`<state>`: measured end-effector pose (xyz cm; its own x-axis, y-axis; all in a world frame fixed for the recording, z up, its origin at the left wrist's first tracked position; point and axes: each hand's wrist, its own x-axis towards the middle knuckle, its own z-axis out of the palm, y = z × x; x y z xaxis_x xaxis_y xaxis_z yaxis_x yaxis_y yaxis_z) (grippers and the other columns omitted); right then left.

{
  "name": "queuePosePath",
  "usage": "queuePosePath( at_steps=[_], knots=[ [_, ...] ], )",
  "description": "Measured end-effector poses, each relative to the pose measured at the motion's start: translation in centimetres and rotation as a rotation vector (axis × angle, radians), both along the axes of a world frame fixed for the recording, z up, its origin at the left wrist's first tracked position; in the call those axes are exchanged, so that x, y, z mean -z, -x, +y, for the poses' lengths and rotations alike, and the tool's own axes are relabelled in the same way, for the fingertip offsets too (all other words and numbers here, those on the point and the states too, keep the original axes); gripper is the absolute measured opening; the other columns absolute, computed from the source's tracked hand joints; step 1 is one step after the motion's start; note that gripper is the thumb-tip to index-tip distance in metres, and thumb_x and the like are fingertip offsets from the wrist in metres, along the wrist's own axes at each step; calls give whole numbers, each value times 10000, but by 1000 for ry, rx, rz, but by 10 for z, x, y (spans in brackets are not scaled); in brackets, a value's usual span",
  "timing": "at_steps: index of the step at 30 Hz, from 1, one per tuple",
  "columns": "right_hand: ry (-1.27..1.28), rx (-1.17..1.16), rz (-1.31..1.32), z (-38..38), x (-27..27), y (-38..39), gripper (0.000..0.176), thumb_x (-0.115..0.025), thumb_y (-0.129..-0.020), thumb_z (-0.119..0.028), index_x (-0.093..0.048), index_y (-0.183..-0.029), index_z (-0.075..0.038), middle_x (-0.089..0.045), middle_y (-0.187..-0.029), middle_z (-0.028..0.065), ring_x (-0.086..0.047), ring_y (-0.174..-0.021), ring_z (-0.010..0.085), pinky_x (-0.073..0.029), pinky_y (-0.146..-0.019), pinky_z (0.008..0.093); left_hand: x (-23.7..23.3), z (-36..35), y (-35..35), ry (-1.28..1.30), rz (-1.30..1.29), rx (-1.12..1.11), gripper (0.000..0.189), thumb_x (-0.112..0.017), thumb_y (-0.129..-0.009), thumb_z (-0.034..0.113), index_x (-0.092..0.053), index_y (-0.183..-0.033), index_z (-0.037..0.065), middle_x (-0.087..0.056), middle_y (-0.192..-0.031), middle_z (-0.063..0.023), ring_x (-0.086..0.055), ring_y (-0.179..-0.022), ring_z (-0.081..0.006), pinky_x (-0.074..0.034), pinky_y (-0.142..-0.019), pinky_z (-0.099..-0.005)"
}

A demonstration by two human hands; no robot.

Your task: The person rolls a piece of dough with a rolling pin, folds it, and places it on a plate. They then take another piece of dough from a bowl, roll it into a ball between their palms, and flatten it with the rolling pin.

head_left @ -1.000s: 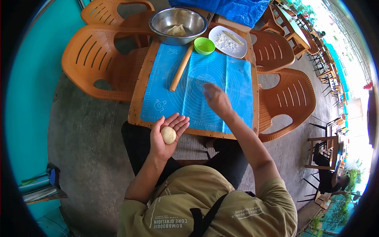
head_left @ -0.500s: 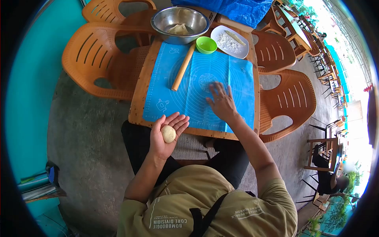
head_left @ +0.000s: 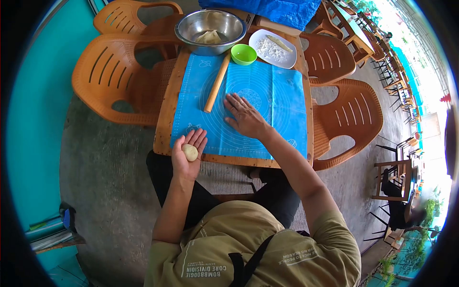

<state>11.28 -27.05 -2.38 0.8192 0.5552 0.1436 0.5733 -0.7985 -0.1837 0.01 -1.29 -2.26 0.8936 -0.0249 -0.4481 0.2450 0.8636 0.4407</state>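
A round, pale dough ball (head_left: 190, 152) rests on the upturned palm of my left hand (head_left: 186, 160), by the near left edge of the blue mat (head_left: 287, 110). The fingers of that hand are stretched out. My right hand (head_left: 246, 117) is palm down over the middle of the mat with its fingers extended, and nothing shows in it. Left of its fingertips lies a wooden rolling pin (head_left: 217, 86). Beyond the pin is a green bowl (head_left: 244, 54). A steel bowl (head_left: 210, 48) with dough (head_left: 209, 37) inside stands at the back left.
A white plate (head_left: 275, 50) of white powder with a pale stick-like piece is at the back right of the wooden table (head_left: 165, 129). Orange chairs (head_left: 114, 67) flank both sides. A blue tarp (head_left: 282, 12) lies at the far end. Another person (head_left: 401, 213) is far right.
My right hand has moved left across the mat, nearer the rolling pin. My left hand, with the dough ball, has shifted slightly left and forward to the mat's near edge.
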Motion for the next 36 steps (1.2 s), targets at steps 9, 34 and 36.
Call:
queuePosePath(
  at_steps=[9,34,36],
  knots=[
    [-144,291,-72,21,19,-14,685,-497,-1103,-451,-447,-1599,19,-342,-1691,291,-271,-1597,459,-191,-1328,528,-2,7,1,-1,-8,1,632,-374,-1124,302,-315,-1559,-153,-514,-1541,-317,-513,-1462,-432,-428,-1253,-511],
    [17,330,-32,-83,18,49,753,-432,-1121,-498,-381,-1617,67,-323,-1702,283,-277,-1599,440,-178,-1320,558,0,11,1,47,-16,-13,618,-332,-1140,306,-323,-1555,-152,-471,-1581,-321,-480,-1491,-428,-405,-1272,-526],
    [226,606,-132,-95,21,42,763,-444,-1116,-472,-372,-1603,111,-328,-1700,281,-282,-1594,446,-172,-1315,586,-1,12,4,48,-13,-25,620,-333,-1140,307,-320,-1557,-152,-471,-1582,-321,-479,-1491,-429,-404,-1272,-526]
  ],
)
